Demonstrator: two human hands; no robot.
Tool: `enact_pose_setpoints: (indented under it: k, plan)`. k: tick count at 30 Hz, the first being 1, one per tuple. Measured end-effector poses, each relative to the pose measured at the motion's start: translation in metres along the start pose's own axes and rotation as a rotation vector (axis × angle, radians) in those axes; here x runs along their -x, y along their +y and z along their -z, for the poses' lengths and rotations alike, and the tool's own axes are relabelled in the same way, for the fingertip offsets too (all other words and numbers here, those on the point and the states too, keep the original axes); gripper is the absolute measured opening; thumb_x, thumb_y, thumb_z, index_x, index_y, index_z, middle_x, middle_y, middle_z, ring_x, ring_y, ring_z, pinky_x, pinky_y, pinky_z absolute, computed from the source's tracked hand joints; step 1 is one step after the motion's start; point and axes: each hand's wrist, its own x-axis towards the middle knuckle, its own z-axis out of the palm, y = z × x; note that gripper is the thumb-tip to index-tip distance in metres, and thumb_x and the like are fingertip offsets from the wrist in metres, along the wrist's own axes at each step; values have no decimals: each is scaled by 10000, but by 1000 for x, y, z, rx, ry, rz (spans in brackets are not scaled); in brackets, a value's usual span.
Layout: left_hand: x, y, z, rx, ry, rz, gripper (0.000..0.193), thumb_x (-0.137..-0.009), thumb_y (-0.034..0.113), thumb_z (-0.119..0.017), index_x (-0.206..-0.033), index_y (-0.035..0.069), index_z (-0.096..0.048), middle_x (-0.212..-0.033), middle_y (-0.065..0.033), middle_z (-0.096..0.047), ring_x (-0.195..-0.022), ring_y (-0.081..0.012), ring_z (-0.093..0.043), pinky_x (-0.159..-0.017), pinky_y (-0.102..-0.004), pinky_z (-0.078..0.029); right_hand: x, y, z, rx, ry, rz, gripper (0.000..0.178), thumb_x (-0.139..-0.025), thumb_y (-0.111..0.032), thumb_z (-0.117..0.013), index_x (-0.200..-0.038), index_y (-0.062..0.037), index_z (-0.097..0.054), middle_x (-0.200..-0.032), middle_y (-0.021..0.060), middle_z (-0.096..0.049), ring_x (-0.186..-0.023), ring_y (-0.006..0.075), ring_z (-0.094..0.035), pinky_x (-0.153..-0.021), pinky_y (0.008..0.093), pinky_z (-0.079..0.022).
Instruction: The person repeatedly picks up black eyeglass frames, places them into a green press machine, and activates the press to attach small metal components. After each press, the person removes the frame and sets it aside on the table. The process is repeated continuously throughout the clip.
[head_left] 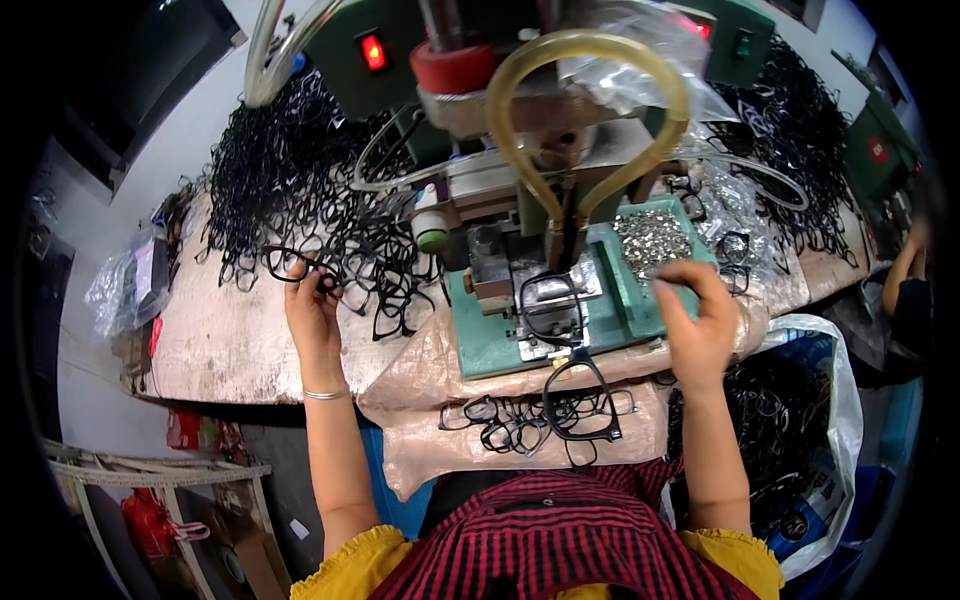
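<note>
So, left hand pinching a black frame above the counter; right hand half-curled by the green tray, can't tell if holding anything. Second frame is on the press, by the counter's front edge.

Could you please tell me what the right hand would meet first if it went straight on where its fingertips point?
The right hand would probably meet the heap of small silvery parts in the green tray, though its height above them is unclear.
</note>
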Motion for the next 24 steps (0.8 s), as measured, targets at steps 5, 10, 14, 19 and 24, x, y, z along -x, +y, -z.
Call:
enact_pose_setpoints:
  k: [5, 10, 14, 19, 24]
  plan:
    - [42, -10, -40, 10, -92, -6, 261, -1021, 225, -546, -1212, 48, -564, -915, -21, -595, -730, -100, -534, -599, -226, -430, -26, -13, -58, -176, -23, 85, 144, -780, 2, -694, -923, 11, -679, -900, 113, -692, -870, 236, -666, -797, 318, -503]
    - [87, -32, -47, -36, -149, 19, 224, -1026, 126, -521, -1229, 35, -551, -1191, -99, -620, -965, -236, -671, -789, -319, -588, -13, -20, -66, -569, -22, -206, 334, -831, 26, -701, -1144, 34, -585, -991, 75, -684, -958, 120, -634, -868, 260, -489]
    - [102, 10, -93, 146, -317, -255, 239, -1003, 56, -516, -1237, 15, -538, -1156, -185, -623, -1001, -301, -660, -864, -409, -580, -9, -20, -75, -760, -42, -305, 468, -824, 2, -721, -1249, 40, -530, -997, 95, -698, -1017, 136, -628, -946, 270, -463]
    - [115, 61, -162, -14, -555, -819, 231, -951, 5, -556, -1180, -19, -557, -1126, -229, -630, -1023, -321, -654, -848, -450, -591, -7, -40, -82, -1014, -59, -417, 464, -865, 64, -649, -1304, 36, -499, -1049, 100, -698, -1010, 126, -628, -943, 255, -465]
    - [111, 60, -172, -72, -602, -861, 198, -970, 63, -552, -1151, -12, -572, -1116, -209, -643, -983, -317, -653, -841, -444, -573, -5, -50, -69, -830, -112, -357, 474, -871, 36, -641, -1322, 22, -499, -1124, 108, -683, -1030, 145, -632, -954, 275, -463]
